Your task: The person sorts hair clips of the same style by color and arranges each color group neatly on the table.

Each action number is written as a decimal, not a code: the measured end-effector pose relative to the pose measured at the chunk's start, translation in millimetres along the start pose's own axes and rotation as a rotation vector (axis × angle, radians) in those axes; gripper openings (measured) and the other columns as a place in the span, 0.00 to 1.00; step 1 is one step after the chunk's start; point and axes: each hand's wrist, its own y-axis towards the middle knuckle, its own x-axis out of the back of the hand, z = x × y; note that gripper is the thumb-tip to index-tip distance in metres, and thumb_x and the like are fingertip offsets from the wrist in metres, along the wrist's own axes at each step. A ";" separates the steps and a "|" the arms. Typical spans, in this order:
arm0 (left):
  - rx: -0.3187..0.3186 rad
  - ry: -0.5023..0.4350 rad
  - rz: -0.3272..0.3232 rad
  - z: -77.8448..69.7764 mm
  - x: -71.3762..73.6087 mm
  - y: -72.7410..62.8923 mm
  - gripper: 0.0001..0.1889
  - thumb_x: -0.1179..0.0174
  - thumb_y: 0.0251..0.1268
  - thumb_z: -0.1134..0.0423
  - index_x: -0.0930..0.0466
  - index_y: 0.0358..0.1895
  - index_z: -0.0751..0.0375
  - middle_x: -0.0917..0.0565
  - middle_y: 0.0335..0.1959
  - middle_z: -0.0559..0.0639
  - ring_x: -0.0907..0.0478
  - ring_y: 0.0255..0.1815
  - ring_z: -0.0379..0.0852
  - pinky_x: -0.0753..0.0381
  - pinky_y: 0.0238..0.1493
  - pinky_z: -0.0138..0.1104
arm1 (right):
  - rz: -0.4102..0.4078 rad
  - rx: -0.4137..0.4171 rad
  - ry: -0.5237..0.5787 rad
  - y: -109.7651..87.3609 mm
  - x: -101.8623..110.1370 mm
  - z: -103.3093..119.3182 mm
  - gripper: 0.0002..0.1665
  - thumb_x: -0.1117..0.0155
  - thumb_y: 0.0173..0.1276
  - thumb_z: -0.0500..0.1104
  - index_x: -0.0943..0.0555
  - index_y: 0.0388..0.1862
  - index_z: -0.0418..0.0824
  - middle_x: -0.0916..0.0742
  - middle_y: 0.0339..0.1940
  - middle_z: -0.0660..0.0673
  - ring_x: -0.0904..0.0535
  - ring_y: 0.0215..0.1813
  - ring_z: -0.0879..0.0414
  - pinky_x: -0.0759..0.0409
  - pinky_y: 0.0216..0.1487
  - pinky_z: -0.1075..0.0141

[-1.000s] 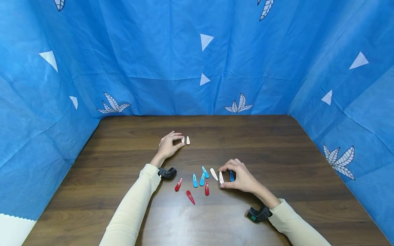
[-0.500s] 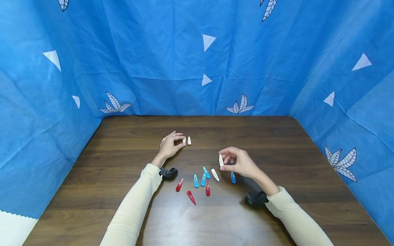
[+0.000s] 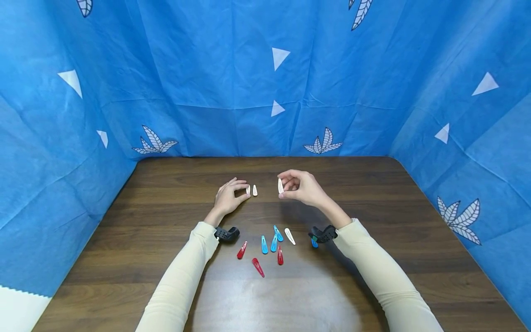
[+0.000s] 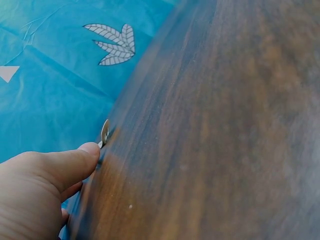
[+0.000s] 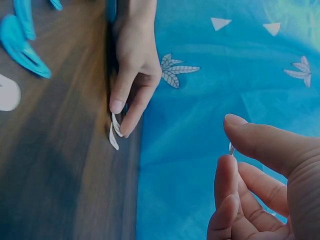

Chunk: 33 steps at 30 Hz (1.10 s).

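Thumb and forefinger of my left hand (image 3: 228, 197) pinch a white snap hair clip (image 3: 248, 189) at the table surface. A second white hair clip (image 3: 255, 190) lies just to its right, nearly parallel. In the head view my right hand (image 3: 304, 188) is raised over the table, a little to the right of those two. Between its thumb and fingertips it pinches another white hair clip (image 3: 280, 186), held lengthwise. Only a sliver of that clip (image 5: 231, 148) shows in the right wrist view; the thumb and fingers hide the rest.
Nearer the body lie light blue clips (image 3: 264, 245), red clips (image 3: 257, 267) and one white clip (image 3: 290, 236). A darker blue clip (image 3: 314, 242) is partly covered by the right wrist camera (image 3: 323, 234). Blue cloth (image 3: 249, 129) borders the wooden table (image 3: 174, 184) at back and sides.
My right hand has lifted the white hair clip off the table and carried it away from the body and leftward, towards the left hand. The left hand has stayed in place.
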 end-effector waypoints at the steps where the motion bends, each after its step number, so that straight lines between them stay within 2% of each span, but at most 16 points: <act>1: 0.000 -0.001 0.000 -0.2 0.2 -0.1 0.21 0.30 0.69 0.59 0.14 0.62 0.62 0.18 0.70 0.56 0.36 0.82 0.57 0.43 0.82 0.55 | 0.001 -0.005 0.002 5.6 -1.6 0.3 0.30 0.20 0.58 0.29 0.17 0.59 0.26 0.13 0.40 0.34 0.17 0.36 0.59 0.20 0.38 0.72; 8: -0.004 0.001 0.000 0.3 0.4 -0.3 0.21 0.31 0.69 0.59 0.14 0.62 0.62 0.18 0.70 0.56 0.37 0.83 0.58 0.43 0.82 0.55 | 0.017 -0.083 -0.014 40.3 -13.0 -4.8 0.30 0.20 0.59 0.29 0.18 0.62 0.27 0.13 0.43 0.36 0.16 0.36 0.61 0.20 0.39 0.72; 14: -0.006 0.001 0.003 0.1 0.4 0.4 0.21 0.30 0.69 0.59 0.14 0.62 0.63 0.19 0.70 0.57 0.37 0.83 0.59 0.43 0.82 0.55 | 0.045 -0.144 -0.030 58.9 -24.5 -17.9 0.32 0.21 0.60 0.31 0.19 0.63 0.25 0.12 0.46 0.35 0.13 0.40 0.55 0.16 0.43 0.68; 19: -0.002 0.003 0.004 0.8 -0.5 0.8 0.21 0.30 0.69 0.59 0.14 0.62 0.62 0.18 0.70 0.56 0.37 0.83 0.58 0.43 0.82 0.55 | 0.070 -0.182 -0.057 68.0 -35.3 -28.9 0.32 0.21 0.60 0.32 0.19 0.63 0.26 0.12 0.46 0.35 0.12 0.43 0.49 0.14 0.45 0.65; 27: -0.002 0.010 0.006 1.3 -1.2 1.4 0.22 0.30 0.69 0.58 0.14 0.63 0.61 0.19 0.71 0.56 0.38 0.83 0.58 0.44 0.82 0.55 | 0.093 -0.233 -0.098 74.9 -48.5 -37.0 0.30 0.20 0.60 0.33 0.17 0.62 0.29 0.11 0.46 0.36 0.12 0.47 0.47 0.17 0.45 0.66; 33: -0.005 0.005 0.003 0.9 -0.6 0.8 0.21 0.30 0.69 0.59 0.14 0.63 0.62 0.19 0.70 0.56 0.37 0.83 0.58 0.43 0.82 0.55 | 0.123 -0.293 -0.112 74.7 -55.8 -44.7 0.28 0.20 0.61 0.34 0.16 0.61 0.32 0.12 0.47 0.38 0.14 0.47 0.49 0.20 0.41 0.68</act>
